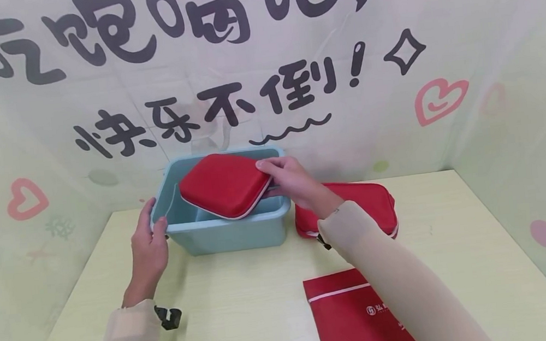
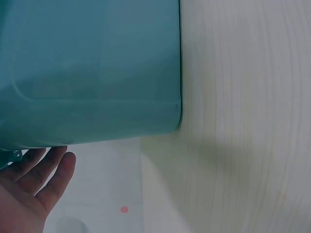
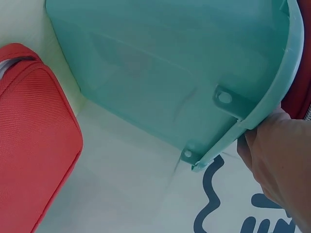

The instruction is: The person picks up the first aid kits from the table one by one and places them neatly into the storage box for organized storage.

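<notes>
A red hard-shell zip case [image 1: 222,185] with a white edge is tilted over the mouth of a light blue plastic bin [image 1: 235,237]. My right hand [image 1: 294,182] pinches the case at its right corner, thumb on top and fingers underneath. The right wrist view shows that hand [image 3: 282,155] just past the bin's rim [image 3: 286,73]. At the bin's left end, my left hand [image 1: 149,248] grips the rim. Its fingers [image 2: 58,179] lie along the outside of the bin in the left wrist view. The bin's floor is mostly hidden by the case.
Right of the bin lies a larger red zip bag [image 1: 367,205], partly behind my right forearm. Nearer on the wooden table [image 1: 242,316] is a flat red pouch [image 1: 346,317] with a white strip and printed logo. A printed white wall covering [image 1: 372,128] stands behind the bin.
</notes>
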Demonstrator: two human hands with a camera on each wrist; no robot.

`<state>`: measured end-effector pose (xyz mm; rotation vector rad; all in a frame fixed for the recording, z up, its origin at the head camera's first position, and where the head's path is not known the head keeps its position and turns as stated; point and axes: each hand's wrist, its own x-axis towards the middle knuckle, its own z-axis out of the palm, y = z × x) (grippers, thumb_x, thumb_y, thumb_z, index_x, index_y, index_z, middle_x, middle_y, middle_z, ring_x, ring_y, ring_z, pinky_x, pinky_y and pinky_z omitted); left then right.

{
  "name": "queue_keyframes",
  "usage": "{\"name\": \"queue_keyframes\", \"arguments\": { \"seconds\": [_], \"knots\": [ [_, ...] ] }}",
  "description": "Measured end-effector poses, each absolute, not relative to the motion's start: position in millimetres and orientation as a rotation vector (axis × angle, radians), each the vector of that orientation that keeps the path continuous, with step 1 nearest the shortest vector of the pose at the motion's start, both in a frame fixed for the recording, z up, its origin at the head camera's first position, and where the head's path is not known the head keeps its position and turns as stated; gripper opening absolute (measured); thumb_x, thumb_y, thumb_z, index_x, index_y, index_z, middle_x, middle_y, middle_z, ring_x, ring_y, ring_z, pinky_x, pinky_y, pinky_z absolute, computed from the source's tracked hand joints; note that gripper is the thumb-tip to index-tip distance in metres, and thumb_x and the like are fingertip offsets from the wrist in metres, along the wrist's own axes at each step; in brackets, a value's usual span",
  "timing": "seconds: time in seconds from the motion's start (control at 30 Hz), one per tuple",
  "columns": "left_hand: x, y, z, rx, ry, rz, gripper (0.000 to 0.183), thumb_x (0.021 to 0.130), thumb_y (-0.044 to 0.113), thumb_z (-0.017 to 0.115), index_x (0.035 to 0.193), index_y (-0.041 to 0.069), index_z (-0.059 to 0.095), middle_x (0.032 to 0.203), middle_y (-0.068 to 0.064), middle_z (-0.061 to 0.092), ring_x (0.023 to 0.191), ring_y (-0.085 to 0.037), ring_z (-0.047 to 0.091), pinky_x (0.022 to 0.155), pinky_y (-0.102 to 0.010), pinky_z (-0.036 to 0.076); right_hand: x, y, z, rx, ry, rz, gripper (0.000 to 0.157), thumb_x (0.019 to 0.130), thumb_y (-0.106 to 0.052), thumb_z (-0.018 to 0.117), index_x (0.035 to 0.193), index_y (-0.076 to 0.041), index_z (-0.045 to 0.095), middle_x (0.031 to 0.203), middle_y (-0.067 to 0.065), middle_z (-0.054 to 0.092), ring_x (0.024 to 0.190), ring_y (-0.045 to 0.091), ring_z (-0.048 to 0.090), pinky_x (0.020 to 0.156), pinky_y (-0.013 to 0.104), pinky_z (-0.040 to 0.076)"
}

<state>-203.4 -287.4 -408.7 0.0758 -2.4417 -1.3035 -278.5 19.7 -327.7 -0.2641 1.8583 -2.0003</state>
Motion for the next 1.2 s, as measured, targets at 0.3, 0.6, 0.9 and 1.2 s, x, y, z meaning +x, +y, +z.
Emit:
{"name": "queue_keyframes", "arguments": {
  "seconds": [0.3, 0.6, 0.9, 1.2],
  "knots": [
    [-203.5, -286.5, -408.5, 0.083, -2.435, -1.325, 0.049, 0.099, 0.032, 0.032, 0.147, 0.028, 0.021, 0.144, -0.014, 0.033, 0.117, -0.04, 0.042, 0.087, -0.061, 0.041, -281.1, 12.9, -326.8, -0.207, 1.913, -1.98, 0.049, 0.09, -0.023, 0.06, 0.135, -0.012, 0.043, 0.121, 0.008, 0.052, 0.101, 0.026, 0.059, 0.083, 0.04, 0.052],
    [-204.0, -285.8, -410.9, 0.087, -2.441, -1.326, 0.049, 0.099, 0.034, 0.031, 0.147, 0.03, 0.021, 0.144, -0.014, 0.033, 0.118, -0.04, 0.042, 0.086, -0.062, 0.041, -279.9, 15.9, -325.3, -0.155, 1.911, -2.072, 0.056, 0.089, -0.015, 0.06, 0.139, -0.016, 0.036, 0.127, 0.01, 0.046, 0.111, 0.029, 0.053, 0.08, 0.038, 0.053],
    [-203.3, -286.0, -408.8, 0.082, -2.451, -1.313, 0.05, 0.099, 0.034, 0.032, 0.148, 0.026, 0.02, 0.146, -0.012, 0.032, 0.121, -0.042, 0.039, 0.087, -0.063, 0.04, -284.0, 43.4, -325.6, -0.198, 1.955, -2.176, 0.054, 0.09, -0.02, 0.06, 0.139, -0.015, 0.038, 0.133, 0.01, 0.045, 0.114, 0.025, 0.052, 0.083, 0.038, 0.051],
    [-203.7, -287.7, -408.9, 0.085, -2.446, -1.313, 0.049, 0.099, 0.033, 0.032, 0.147, 0.029, 0.02, 0.145, -0.013, 0.032, 0.121, -0.043, 0.039, 0.086, -0.064, 0.04, -287.4, 74.6, -333.5, -0.108, 2.032, -2.154, 0.06, 0.087, -0.027, 0.063, 0.14, -0.019, 0.036, 0.137, 0.006, 0.041, 0.114, 0.024, 0.052, 0.083, 0.039, 0.052]
  ]
}}
